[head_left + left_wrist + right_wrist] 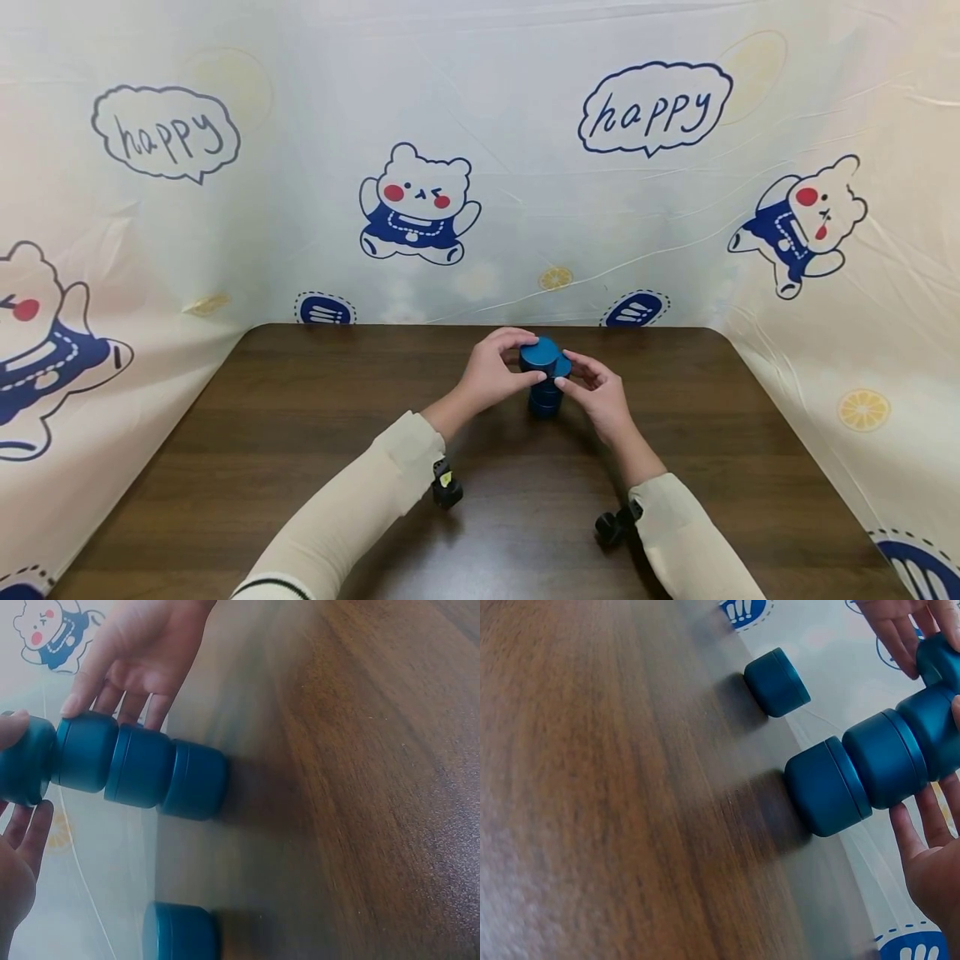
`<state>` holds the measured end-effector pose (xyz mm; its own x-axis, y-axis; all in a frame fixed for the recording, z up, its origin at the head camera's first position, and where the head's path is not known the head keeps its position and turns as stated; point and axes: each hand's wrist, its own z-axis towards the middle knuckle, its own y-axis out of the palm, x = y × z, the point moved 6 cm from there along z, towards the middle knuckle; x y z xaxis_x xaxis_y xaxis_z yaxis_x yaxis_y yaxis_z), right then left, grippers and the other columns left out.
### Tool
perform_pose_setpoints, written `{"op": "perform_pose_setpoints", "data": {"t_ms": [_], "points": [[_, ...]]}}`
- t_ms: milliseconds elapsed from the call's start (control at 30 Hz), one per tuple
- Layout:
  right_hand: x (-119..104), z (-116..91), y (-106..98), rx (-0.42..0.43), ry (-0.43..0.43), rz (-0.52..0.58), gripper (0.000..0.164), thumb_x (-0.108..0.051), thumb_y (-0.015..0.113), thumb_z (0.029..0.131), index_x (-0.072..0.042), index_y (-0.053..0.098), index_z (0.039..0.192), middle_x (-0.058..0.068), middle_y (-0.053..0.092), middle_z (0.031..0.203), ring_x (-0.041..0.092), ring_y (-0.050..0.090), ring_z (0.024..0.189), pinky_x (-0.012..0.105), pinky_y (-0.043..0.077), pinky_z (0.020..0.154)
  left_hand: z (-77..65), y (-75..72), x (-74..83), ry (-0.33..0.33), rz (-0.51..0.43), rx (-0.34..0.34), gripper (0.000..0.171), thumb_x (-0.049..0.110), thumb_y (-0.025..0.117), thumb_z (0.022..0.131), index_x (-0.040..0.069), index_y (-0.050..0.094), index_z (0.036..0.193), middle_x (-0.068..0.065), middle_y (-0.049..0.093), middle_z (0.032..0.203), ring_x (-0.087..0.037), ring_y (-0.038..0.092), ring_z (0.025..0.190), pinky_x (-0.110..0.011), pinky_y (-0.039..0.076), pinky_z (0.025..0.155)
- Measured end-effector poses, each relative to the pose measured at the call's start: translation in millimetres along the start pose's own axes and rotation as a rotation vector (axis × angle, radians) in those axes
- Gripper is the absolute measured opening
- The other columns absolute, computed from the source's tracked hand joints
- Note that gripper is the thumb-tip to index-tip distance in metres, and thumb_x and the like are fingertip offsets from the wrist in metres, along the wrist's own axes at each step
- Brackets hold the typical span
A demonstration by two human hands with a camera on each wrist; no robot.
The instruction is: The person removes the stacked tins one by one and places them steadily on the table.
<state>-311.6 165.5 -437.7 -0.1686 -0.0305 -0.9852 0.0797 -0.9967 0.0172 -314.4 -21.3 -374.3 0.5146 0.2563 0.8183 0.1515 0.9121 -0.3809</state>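
Observation:
Three round blue tins (140, 765) stand stacked upright on the table. My right hand (600, 396) grips the top tin of the stack (86, 750), thumb on the near side and fingers round the far side. Another blue tin (538, 352) is held between the thumb and fingers of my left hand (491, 371). It sits at the level of the stack's top, slightly left, and overlaps the top tin's edge in the head view. In the right wrist view, part of this held tin is cut off by the frame.
A separate blue tin (776, 682) stands on the brown wooden table (300, 400) beside the stack, hidden in the head view. Behind the table hangs a pale cloth (525, 208) printed with bears. Small black wrist cameras (447, 492) hang below both sleeves.

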Motion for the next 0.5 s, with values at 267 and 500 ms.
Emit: {"op": "perform_pose_setpoints", "data": {"t_ms": [267,500], "points": [[-17.8,-8.7,6.1,-0.001,-0.004,-0.029,0.049,-0.005,0.070,0.089,0.004,0.054,0.134,0.014,0.060,0.126,0.015,0.058,0.108,0.022,0.049,0.092,-4.0,-3.8,-2.6,-0.007,-0.015,0.007,0.044,0.013,0.083,0.078,0.007,0.069,0.119,-0.006,0.059,0.124,-0.022,0.060,0.110,-0.039,0.054,0.090],[-16.7,-8.0,5.7,0.004,-0.007,-0.007,0.048,-0.003,0.071,0.088,0.003,0.056,0.133,0.013,0.062,0.122,0.022,0.057,0.110,0.023,0.050,0.091,-8.9,-7.9,-3.6,-0.005,-0.031,0.017,0.043,0.013,0.083,0.079,0.007,0.069,0.119,-0.006,0.059,0.124,-0.023,0.059,0.110,-0.045,0.053,0.090]]}}
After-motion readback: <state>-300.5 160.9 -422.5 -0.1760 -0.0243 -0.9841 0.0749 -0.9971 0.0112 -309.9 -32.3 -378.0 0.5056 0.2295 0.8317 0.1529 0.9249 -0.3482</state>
